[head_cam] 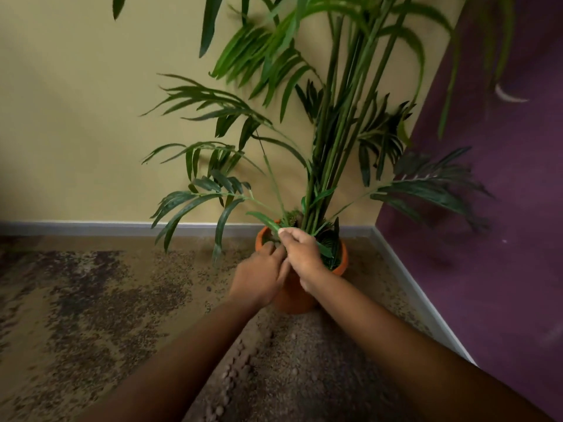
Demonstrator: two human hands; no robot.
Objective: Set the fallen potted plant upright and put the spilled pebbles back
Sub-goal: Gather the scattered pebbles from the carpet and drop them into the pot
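It looked like a room corner in a home: a cream wall met a purple wall, with grey skirting board above mottled carpet.

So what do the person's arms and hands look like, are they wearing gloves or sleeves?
No gloves and no sleeves in view: both forearms are bare up to the frame edge. The left hand and right hand show no rings, watch or bracelets that I can make out.
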